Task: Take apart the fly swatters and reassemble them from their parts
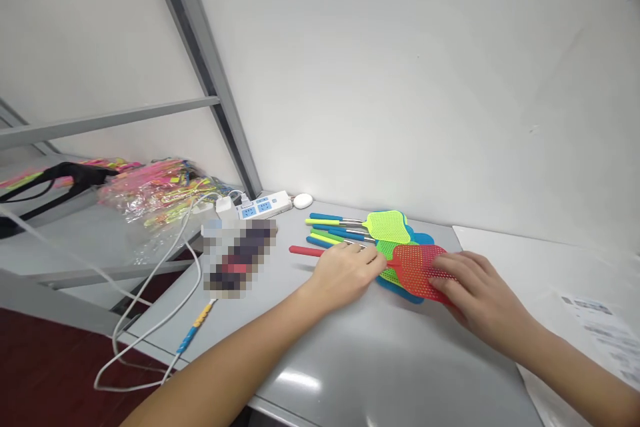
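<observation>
The front swatter (419,270) is red with a perforated mesh head; the swatters (389,227) behind show mesh in yellow-green and green, plus blue. Their handles (326,217) are blue, green and yellow-green. The power strip (265,205) is white with light-blue panels; the bench (380,360) is grey.

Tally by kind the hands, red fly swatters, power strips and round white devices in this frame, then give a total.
Hands, left hand and right hand: 2
Red fly swatter: 1
Power strip: 1
Round white device: 1
Total: 5
The other fly swatters overlap too much to count surely.
</observation>
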`<state>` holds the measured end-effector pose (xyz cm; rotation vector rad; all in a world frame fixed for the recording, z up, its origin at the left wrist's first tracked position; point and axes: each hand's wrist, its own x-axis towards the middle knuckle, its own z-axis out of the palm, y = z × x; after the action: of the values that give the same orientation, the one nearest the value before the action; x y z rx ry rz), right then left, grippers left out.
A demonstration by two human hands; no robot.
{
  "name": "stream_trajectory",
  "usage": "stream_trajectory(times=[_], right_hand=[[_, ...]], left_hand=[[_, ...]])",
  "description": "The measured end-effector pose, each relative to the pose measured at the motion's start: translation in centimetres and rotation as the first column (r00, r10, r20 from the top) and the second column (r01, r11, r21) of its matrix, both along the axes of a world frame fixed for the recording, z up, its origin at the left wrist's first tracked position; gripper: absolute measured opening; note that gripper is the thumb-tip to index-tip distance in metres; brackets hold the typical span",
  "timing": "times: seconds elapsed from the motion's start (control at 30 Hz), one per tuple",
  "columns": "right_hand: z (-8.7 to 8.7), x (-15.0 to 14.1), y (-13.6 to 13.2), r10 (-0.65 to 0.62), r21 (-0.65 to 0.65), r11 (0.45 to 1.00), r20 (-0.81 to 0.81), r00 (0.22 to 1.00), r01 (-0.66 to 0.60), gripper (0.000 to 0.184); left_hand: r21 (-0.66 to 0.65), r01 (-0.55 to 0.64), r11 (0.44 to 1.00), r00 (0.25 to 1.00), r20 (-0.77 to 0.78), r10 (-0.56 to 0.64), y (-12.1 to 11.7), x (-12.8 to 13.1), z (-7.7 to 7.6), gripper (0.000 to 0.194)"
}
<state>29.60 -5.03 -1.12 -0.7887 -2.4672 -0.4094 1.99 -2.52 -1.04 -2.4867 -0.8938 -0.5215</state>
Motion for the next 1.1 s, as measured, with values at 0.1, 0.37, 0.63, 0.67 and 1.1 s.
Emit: stream_trajectory(times=[0.1, 0.37, 0.63, 0.67, 1.1], right_hand=[[-1.3, -0.5, -0.1, -0.164, -0.326, 0.942, -0.231, 0.959, 0.082, 0.073], [-2.9, -0.5, -0.3, -0.449, -0.727, 0.687, -0.41, 0.794, 0.013, 0.066], [-4.1, 1.5, 0.4, 0.031, 0.062, 0.998, -0.407, 0.913, -0.006, 0.027], [-4.2, 1.5, 0.5, 0.053, 0.122, 0.992, -0.38, 0.923, -0.007, 0.028], [-4.7, 1.0, 0.7, -0.613, -0.748, 0.521, -0.663, 0.43, -0.411, 0.046]], left_hand=[[0.044, -0.005, 0.999, 0.998, 0.07, 0.002, 0.0, -0.5, -0.8, 0.011], [0.001, 0.008, 1.0, 0.992, 0.124, -0.008, 0.7, -0.4, -1.7, 0.012], [-0.094, 0.007, 0.996, 0.988, 0.152, 0.007, 0.3, 0.1, -1.0, 0.017], [-0.094, 0.007, 0.996, 0.988, 0.157, 0.008, 0.2, 0.1, -0.8, 0.018], [0.048, 0.021, 0.999, 0.987, 0.155, -0.028, -0.5, 0.4, -0.4, 0.018]])
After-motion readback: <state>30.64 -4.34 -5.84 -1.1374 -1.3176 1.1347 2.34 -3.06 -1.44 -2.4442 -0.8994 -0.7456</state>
